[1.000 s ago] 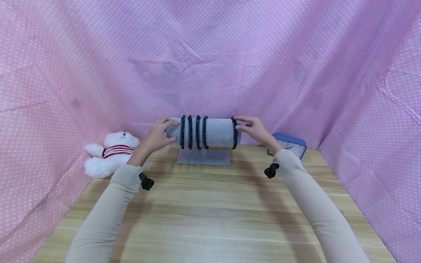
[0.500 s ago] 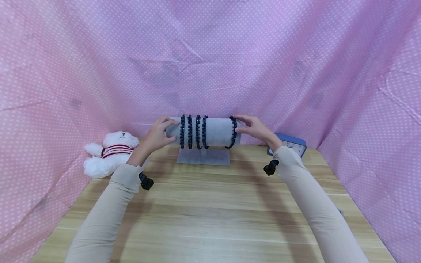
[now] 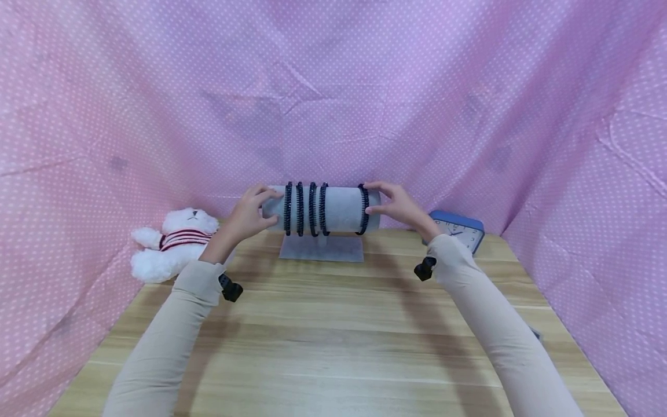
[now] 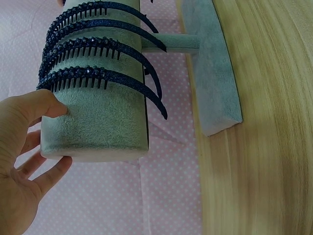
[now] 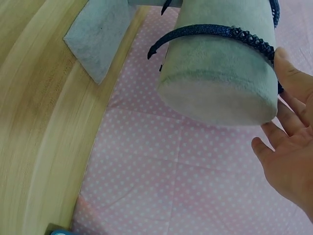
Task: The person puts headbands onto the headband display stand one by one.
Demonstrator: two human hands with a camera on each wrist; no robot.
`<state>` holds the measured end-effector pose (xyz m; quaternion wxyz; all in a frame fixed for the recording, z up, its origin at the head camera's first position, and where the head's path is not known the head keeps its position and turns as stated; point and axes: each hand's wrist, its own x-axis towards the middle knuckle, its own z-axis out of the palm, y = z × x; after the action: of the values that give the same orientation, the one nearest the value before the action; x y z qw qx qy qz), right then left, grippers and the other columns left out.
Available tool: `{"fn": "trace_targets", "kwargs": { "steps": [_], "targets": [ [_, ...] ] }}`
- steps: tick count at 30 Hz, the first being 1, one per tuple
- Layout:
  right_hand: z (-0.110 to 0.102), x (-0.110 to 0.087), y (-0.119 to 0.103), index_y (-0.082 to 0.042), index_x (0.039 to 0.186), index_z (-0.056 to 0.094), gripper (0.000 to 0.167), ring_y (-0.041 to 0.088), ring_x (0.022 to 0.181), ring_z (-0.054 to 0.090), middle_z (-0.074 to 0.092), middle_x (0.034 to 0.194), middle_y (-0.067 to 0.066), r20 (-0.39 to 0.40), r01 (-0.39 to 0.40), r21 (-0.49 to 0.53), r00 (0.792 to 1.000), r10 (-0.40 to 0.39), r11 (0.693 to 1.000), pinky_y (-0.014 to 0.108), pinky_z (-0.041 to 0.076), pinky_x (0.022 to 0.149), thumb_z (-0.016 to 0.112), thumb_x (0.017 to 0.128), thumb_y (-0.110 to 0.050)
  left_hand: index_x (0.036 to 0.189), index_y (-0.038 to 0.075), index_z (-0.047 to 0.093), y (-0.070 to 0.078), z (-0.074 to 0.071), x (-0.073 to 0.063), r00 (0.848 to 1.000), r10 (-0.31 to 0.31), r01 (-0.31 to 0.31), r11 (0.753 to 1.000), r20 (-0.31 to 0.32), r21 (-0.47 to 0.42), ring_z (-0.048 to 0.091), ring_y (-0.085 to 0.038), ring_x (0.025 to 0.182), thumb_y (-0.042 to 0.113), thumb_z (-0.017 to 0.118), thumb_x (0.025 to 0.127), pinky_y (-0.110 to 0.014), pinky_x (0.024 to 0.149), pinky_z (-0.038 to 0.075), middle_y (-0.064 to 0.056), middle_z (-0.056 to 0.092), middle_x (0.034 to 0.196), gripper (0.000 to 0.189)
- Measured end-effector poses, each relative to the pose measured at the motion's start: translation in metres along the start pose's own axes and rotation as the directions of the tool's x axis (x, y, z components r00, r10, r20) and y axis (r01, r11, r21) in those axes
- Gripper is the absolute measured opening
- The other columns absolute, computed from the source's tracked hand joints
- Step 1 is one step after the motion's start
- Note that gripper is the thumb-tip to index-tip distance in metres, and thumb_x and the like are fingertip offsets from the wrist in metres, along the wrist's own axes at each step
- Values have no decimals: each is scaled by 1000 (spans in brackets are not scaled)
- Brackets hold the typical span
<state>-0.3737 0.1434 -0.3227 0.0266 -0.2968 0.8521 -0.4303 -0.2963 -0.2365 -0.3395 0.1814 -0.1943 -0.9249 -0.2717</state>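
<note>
A grey velvet display stand (image 3: 344,209) with a horizontal roll carries several dark blue beaded headbands (image 3: 323,209), grouped on its left half. My left hand (image 3: 250,214) holds the roll's left end, thumb on the near side and fingers round the far side. In the left wrist view the thumb lies just below the nearest toothed headband (image 4: 80,73). Near the roll's right end sits a separate headband (image 5: 205,30). My right hand (image 3: 398,205) pinches that one, the thumb at its beaded part in the right wrist view; the fingers are partly hidden behind the roll.
A white plush bear (image 3: 184,240) in a striped sweater lies left of the stand. A blue alarm clock (image 3: 458,231) stands behind my right wrist. Pink dotted cloth (image 3: 333,87) surrounds the wooden table (image 3: 323,336). A small object (image 3: 535,333) peeks out by my right sleeve.
The right-hand headband has slid a little left along the roll with my right hand, its lower end swinging left on the way. My left hand has stayed in place.
</note>
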Motion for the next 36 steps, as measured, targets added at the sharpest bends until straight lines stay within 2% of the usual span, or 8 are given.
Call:
{"fn": "trace_targets", "kwargs": {
  "steps": [8,21,36],
  "targets": [
    [12,1,-5,-11,145,56,61,32,150,38,49,156,11,-30,47,-68,998,-49,997,51,26,127,80,89,-12,135,5,62,-1,1,0,1000,7,-7,1000,-6,-2,49,-33,112,6,75,87,-48,86,47,-17,56,129,50],
    [22,5,-12,-14,141,59,60,30,144,46,53,153,8,-54,39,-107,998,-45,993,49,36,121,83,86,-16,136,6,62,-1,0,0,1000,2,-2,1000,-5,-4,51,-34,111,7,75,87,-49,86,48,-16,57,128,51],
    [35,14,-18,-14,141,59,60,30,141,49,55,152,9,-66,43,-144,996,-53,989,50,40,118,83,86,-17,135,5,63,0,1,1,1000,15,-15,1000,-16,2,50,-32,105,6,75,87,-47,84,48,-16,57,125,50]
  ]
}}
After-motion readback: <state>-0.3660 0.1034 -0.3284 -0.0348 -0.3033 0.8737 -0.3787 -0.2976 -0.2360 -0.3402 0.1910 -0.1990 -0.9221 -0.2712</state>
